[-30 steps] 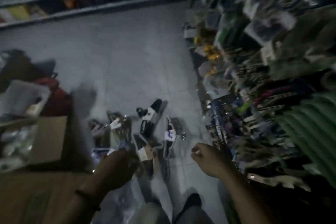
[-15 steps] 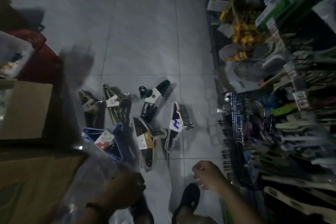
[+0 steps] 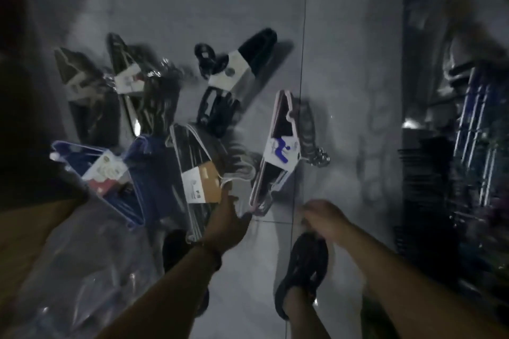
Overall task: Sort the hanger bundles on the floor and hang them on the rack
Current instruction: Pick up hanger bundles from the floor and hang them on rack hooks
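Note:
Several hanger bundles lie on the grey tiled floor in front of me. A blue bundle (image 3: 129, 173) is at the left. Beside it lies a dark bundle with a brown and white label (image 3: 201, 176). A pink-white bundle with a purple-printed label (image 3: 278, 151) is to the right, and a black bundle (image 3: 234, 69) lies farther back. My left hand (image 3: 227, 221) reaches down to the lower edge of the brown-label bundle, fingers spread and touching it. My right hand (image 3: 322, 217) hovers to the right with fingers curled, holding nothing I can see.
A display rack (image 3: 473, 146) with blue wire and hanging goods runs along the right edge. Clear plastic wrap (image 3: 82, 270) and a cardboard box (image 3: 24, 228) lie at the lower left. My dark shoe (image 3: 303, 270) stands below my right hand.
The view has dropped closer to the floor. My left hand has moved forward to the brown-label bundle. My right hand stays curled at the right.

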The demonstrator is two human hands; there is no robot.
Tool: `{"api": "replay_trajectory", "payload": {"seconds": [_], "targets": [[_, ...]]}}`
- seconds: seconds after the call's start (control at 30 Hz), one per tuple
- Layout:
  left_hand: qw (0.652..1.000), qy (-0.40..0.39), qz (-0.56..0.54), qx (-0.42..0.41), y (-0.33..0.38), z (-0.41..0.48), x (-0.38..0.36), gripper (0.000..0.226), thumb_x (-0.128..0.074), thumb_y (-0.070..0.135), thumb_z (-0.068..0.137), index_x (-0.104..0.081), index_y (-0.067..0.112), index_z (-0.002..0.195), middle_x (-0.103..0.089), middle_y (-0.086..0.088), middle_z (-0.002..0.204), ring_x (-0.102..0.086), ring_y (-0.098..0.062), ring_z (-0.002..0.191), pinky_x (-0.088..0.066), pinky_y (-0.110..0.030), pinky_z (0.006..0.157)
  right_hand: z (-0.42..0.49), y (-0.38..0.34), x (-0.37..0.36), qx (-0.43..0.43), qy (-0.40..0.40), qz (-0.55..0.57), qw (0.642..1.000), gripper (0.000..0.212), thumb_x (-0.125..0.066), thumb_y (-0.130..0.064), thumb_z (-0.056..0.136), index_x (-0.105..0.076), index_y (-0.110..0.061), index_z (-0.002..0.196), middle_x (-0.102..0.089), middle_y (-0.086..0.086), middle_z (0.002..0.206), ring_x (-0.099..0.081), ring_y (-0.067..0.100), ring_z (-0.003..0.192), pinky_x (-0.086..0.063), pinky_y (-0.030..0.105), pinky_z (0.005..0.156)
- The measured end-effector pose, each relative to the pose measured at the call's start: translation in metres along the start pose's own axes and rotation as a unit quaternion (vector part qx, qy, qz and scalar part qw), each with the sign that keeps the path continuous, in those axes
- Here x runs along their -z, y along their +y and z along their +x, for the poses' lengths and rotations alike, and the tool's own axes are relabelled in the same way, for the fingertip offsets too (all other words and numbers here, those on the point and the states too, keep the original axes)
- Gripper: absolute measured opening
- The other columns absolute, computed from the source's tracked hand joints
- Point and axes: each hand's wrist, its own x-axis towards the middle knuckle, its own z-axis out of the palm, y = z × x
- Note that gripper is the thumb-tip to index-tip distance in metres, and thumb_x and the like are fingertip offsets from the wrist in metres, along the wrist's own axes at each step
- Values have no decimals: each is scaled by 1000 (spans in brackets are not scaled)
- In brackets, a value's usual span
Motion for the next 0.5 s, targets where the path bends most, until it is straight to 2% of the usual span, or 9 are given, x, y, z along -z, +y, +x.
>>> {"api": "replay_trajectory", "payload": {"seconds": [0.07, 0.13, 0.2, 0.27, 0.33, 0.4, 0.43, 0.5], "targets": [[999, 31, 15, 7, -3, 45, -24, 68, -67, 47, 98, -45, 12, 151, -51, -13, 150, -54, -30, 135, -44, -45, 116, 39, -2, 4, -8, 13, 23, 1000, 27, -68, -38, 94, -67, -14, 83, -69, 10, 81, -65, 27, 70, -49, 33, 65], [998, 21, 53, 11, -3, 79, -43, 62, -59, 58, 100, -60, 9, 139, -62, -17, 137, -58, -32, 129, -36, -38, 114, 71, -7, -1, -9, 25, 31, 999, 33, -69, -46, 92, -66, -13, 93, -67, 9, 85, -68, 30, 76, -51, 35, 66], [999, -7, 41, 19, -5, 105, -58, 44, -55, 45, 105, -66, 8, 126, -71, -15, 120, -65, -34, 117, -44, -34, 95, 98, -16, -14, 6, 38, 54, 998, 51, -69, -60, 79, -68, -15, 102, -68, 6, 87, -68, 29, 79, -53, 37, 67], [999, -5, 42, 12, -11, 124, -68, 41, -58, 43, 101, -63, 11, 127, -74, -14, 112, -71, -37, 105, -57, -39, 87, 121, -24, -32, 8, 52, 104, 993, 63, -66, -67, 69, -71, -17, 105, -72, 5, 94, -70, 28, 84, -61, 42, 74], [997, 3, 71, -2, -16, 140, -76, 53, -60, 54, 94, -57, 16, 131, -75, -12, 107, -73, -36, 96, -58, -39, 78, 132, -35, -47, 6, 76, 159, 984, 46, -66, -58, 82, -72, -16, 100, -76, 7, 97, -74, 28, 88, -64, 45, 81], [995, 2, 101, -6, -13, 144, -78, 63, -59, 62, 90, -55, 17, 135, -76, -12, 108, -72, -38, 99, -54, -35, 77, 142, -39, -56, 5, 131, 186, 974, 32, -64, -46, 93, -71, -14, 95, -77, 9, 97, -74, 28, 87, -61, 40, 80], [994, 2, 105, -7, -12, 143, -77, 66, -58, 64, 89, -55, 17, 135, -76, -13, 108, -72, -38, 100, -55, -36, 79, 146, -38, -59, 2, 159, 188, 969, 32, -64, -42, 94, -72, -12, 98, -77, 10, 98, -74, 28, 88, -59, 37, 78], [995, 11, 93, -15, -12, 136, -77, 68, -53, 68, 85, -54, 20, 132, -76, -11, 101, -73, -36, 91, -61, -40, 79, 149, -33, -62, 6, 195, 178, 965, 37, -64, -42, 94, -74, -8, 106, -77, 12, 101, -74, 31, 91, -62, 41, 81]]}}
